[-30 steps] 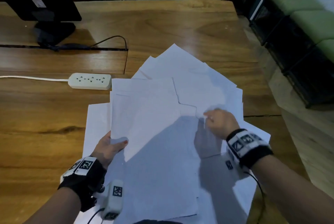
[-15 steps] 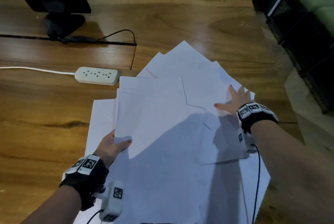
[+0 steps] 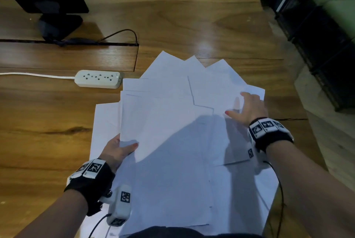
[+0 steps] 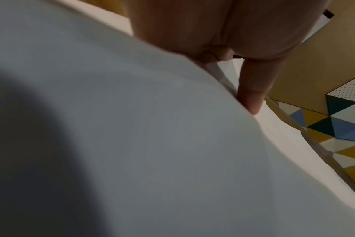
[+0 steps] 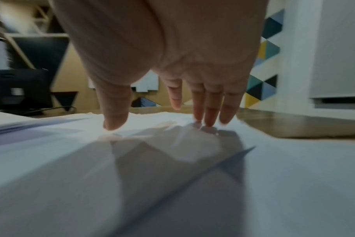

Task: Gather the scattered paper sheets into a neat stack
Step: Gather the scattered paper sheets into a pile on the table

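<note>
Several white paper sheets lie fanned and overlapping on the wooden table. My left hand grips the lower left corner of a bundle of sheets, thumb on top and fingers beneath; the left wrist view shows a finger tucked between sheets. My right hand lies flat with straight, spread fingers on the right side of the fan, near its right edge. In the right wrist view the fingertips and thumb press on the paper, which is rumpled just under the hand.
A white power strip with its cable lies left of the sheets. A black monitor on a stand is at the back left, its cable running into a slot. The table's right edge drops beside dark crates with green cushions.
My right hand went from curled on the middle sheets out to the right edge with fingers spread, then drew slightly inward. The fanned sheets have shifted. My left hand kept its grip.
</note>
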Tool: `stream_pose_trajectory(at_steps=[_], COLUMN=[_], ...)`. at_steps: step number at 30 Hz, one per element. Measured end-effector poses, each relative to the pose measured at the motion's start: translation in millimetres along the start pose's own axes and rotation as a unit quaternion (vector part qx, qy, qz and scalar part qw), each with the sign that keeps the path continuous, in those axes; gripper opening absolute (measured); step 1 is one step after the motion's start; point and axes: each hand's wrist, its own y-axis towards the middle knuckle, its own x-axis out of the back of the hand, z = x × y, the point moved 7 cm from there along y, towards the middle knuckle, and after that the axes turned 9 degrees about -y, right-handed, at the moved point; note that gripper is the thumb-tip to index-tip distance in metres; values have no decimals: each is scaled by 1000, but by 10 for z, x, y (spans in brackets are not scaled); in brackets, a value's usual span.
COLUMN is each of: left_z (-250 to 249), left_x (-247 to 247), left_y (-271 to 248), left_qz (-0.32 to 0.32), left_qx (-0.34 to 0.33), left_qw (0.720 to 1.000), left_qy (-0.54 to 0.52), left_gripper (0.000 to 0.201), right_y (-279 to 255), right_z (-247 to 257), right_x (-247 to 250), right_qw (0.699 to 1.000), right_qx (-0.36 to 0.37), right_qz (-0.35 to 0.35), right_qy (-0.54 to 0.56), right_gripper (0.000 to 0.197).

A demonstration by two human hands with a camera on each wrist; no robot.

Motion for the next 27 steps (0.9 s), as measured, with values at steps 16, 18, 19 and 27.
stream_pose_trajectory(at_steps=[16,18,19,27], left_z=[-94,-131,-152,-102], left_x=[-19,-57,-80,-499], left_y=[-98,-142,-165,-108], left_qz=[-20,-10,-6,17], left_qx=[-38,-46,-51,-92], left_qw=[999,999,999,994], left_qy=[22,18,16,53], left_gripper=[38,32,31,58], right_y=[-661,-667,-686,-1173], right_z=[102,14,0,284], right_x=[140,18,-75,-823], right_qw=[986,986,982,878], right_qx=[30,27,28,-70], right_qz=[-112,-38,3,164], right_qy=[121,162,187,444], right_gripper=[15,14,18,58])
